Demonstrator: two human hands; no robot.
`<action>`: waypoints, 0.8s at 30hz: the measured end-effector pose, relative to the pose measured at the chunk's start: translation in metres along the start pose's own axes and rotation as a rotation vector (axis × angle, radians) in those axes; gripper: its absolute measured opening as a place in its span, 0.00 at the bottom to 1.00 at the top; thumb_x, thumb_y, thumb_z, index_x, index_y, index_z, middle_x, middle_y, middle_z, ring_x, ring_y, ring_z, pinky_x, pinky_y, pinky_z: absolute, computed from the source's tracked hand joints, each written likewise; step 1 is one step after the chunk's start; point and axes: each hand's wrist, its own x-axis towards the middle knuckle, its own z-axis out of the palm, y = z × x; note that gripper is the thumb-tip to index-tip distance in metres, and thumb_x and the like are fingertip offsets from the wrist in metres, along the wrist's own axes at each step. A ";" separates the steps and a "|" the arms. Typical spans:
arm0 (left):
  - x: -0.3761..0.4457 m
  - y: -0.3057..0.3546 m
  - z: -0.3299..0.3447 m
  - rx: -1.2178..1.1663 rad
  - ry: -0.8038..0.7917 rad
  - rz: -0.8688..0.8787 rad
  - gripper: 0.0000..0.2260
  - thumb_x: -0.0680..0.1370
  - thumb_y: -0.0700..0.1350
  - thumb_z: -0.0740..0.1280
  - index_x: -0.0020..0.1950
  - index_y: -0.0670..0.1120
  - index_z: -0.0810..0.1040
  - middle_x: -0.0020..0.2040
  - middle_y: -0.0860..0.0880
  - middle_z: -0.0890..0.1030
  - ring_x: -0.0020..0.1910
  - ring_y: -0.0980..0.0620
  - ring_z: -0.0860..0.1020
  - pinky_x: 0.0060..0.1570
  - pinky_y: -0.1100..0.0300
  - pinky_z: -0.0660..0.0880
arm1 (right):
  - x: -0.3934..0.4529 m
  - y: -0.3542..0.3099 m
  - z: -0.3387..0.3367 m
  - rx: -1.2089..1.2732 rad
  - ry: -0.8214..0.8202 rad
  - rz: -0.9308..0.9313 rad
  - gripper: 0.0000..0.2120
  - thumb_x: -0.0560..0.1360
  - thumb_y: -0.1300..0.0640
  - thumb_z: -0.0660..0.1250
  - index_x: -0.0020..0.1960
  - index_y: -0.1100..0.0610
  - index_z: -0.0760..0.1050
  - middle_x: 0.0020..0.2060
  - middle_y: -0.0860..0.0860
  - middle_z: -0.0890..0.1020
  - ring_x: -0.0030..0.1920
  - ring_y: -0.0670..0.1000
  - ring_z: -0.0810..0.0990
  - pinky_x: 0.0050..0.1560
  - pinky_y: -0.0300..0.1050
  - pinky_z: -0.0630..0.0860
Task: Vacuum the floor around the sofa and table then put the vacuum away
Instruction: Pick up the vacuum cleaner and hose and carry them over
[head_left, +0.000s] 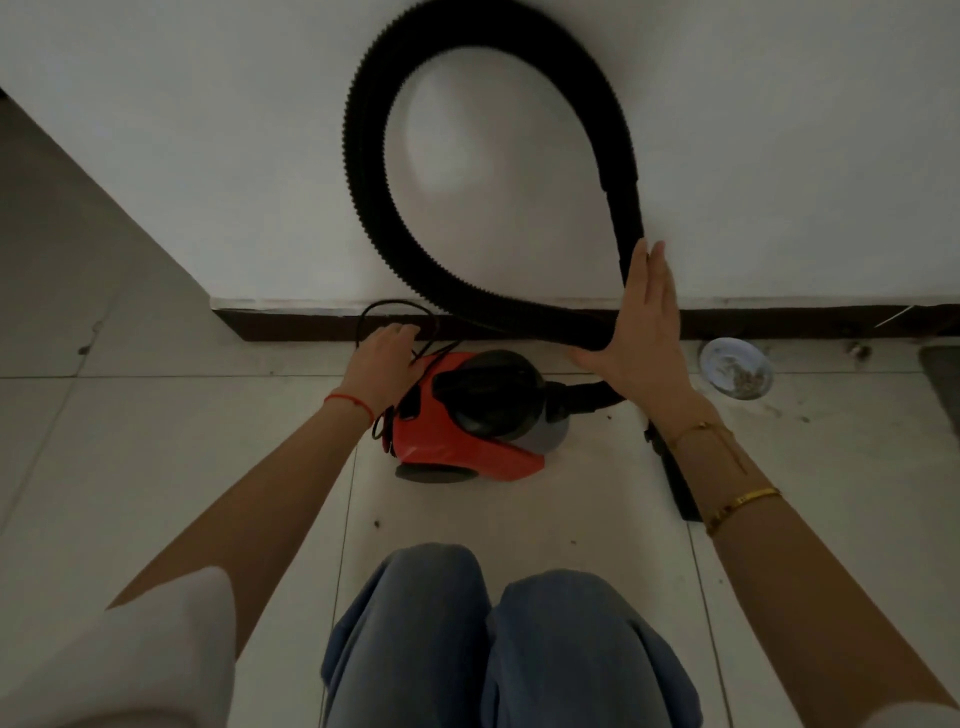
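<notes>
A small red and black canister vacuum (467, 415) stands on the tiled floor by the wall's dark skirting. Its black ribbed hose (363, 156) loops high up against the white wall and comes back down to the body. My right hand (641, 338) presses flat against the hose's smooth end, fingers straight. Behind the vacuum's left end, my left hand (387, 358) curls its fingers around the thin black power cord (395, 306). A black nozzle piece (675, 483) lies on the floor under my right forearm.
A round floor drain cover (735, 366) sits to the right by the skirting (779, 322). The wall ends in a corner at the left, with open floor (78, 415) beyond it. My knees in blue jeans (493, 623) are just in front of the vacuum.
</notes>
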 end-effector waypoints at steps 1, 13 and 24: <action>0.008 -0.003 0.009 0.007 -0.011 -0.016 0.23 0.79 0.52 0.64 0.69 0.41 0.69 0.64 0.41 0.74 0.63 0.43 0.73 0.60 0.50 0.71 | 0.003 0.002 0.005 -0.027 -0.007 0.003 0.62 0.63 0.40 0.75 0.77 0.61 0.37 0.77 0.61 0.43 0.77 0.60 0.45 0.76 0.58 0.46; 0.050 -0.020 0.065 -0.008 -0.142 -0.122 0.14 0.76 0.46 0.67 0.59 0.41 0.74 0.53 0.42 0.79 0.51 0.43 0.78 0.51 0.51 0.76 | 0.042 0.036 0.038 0.034 -0.010 0.152 0.62 0.64 0.44 0.77 0.76 0.62 0.35 0.77 0.60 0.42 0.77 0.59 0.46 0.76 0.58 0.48; 0.046 -0.001 0.037 -0.348 0.043 -0.093 0.06 0.79 0.40 0.62 0.55 0.40 0.70 0.42 0.46 0.75 0.34 0.53 0.73 0.29 0.64 0.67 | 0.054 0.040 0.043 0.205 0.123 0.208 0.39 0.68 0.56 0.74 0.72 0.62 0.60 0.63 0.58 0.72 0.62 0.58 0.70 0.62 0.55 0.72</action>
